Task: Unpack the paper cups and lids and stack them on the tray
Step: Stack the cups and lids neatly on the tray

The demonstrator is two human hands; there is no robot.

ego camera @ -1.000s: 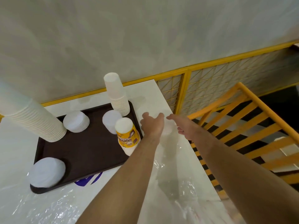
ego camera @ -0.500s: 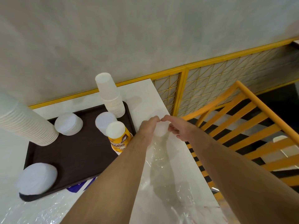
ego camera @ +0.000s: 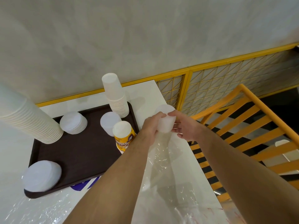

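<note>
white table [ego camera: 145, 92] by yellow railing [ego camera: 226, 75] | left hand [ego camera: 150, 126] and right hand [ego camera: 186, 128] both clamp lids [ego camera: 165, 122] in plastic wrap [ego camera: 169, 167] | yellow cup [ego camera: 123, 135], tray [ego camera: 77, 152], cup stack [ego camera: 116, 97] just left of the grip

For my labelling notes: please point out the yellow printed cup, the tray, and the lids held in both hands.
yellow printed cup [ego camera: 123, 139], head view, its printed side.
tray [ego camera: 77, 159], head view, bare dark floor.
lids [ego camera: 165, 123], head view, side of the held stack.
</note>
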